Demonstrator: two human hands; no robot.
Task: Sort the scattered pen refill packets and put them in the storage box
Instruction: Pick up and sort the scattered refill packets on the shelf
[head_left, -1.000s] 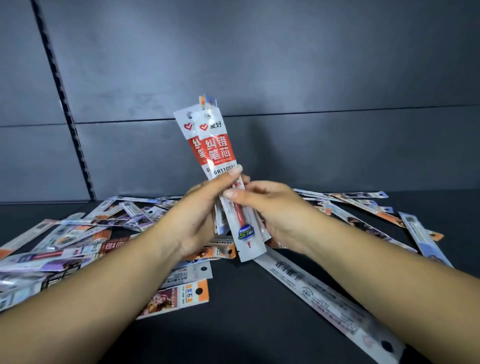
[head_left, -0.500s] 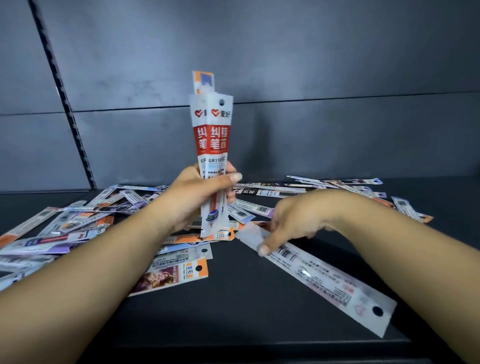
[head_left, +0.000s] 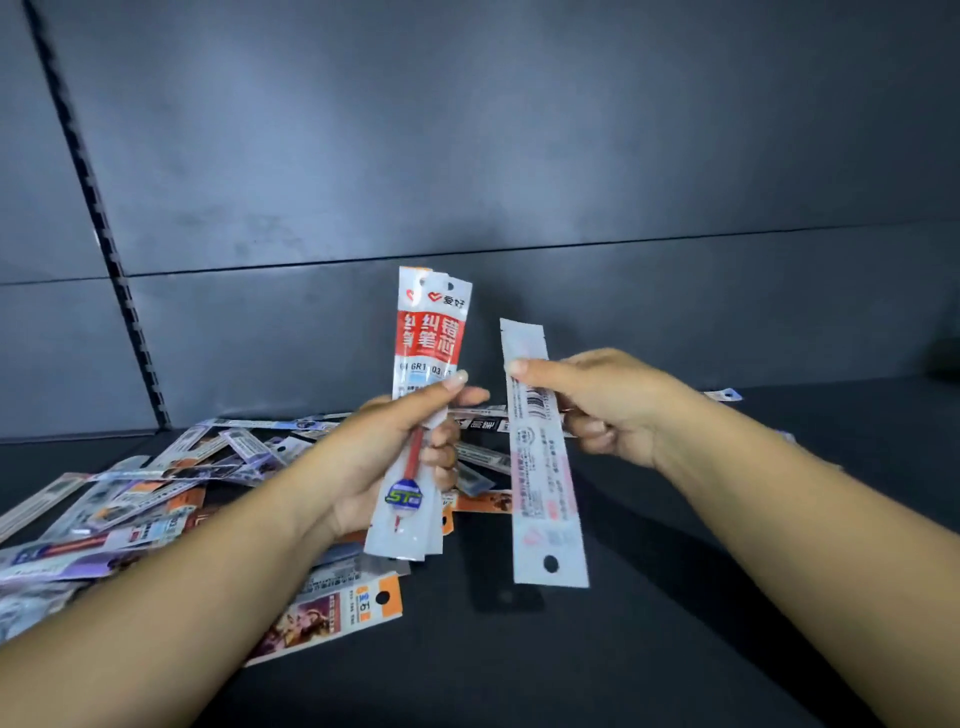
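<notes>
Left hand (head_left: 384, 457) gripped a small stack of red-and-white refill packets (head_left: 428, 395), held upright above the worktop (head_left: 649, 649); thumb lay across the front, fingers curled round the back. At least two packets in the stack, their top edges slightly offset; exact count could not be told.

Right hand (head_left: 602, 405) pinched a single white packet (head_left: 543, 467) near its upper end, printed back with barcode facing the camera, hang-hole end pointing down. It hung clear of the worktop, just beside the stack but apart from it.

Remaining packets lay in a loose heap (head_left: 156, 499) on the left and middle of the worktop, overlapping one another; one orange-edged packet (head_left: 332, 618) lay nearest the camera, below the left forearm. A few more lay behind the right hand. Storage box not in view.

Judgement: sorting in progress, most packets not yet gathered.

Risks from here:
- White packet faces back-out and upside down relative to the stack; if merged without checking the front, it could be misfiled with the wrong type.
- Film is slick and the pinch sits at one end only; a quick swing could let it slip or twist.
- The offset stack could fan out and shed a packet if the left grip loosened while accepting another.
</notes>
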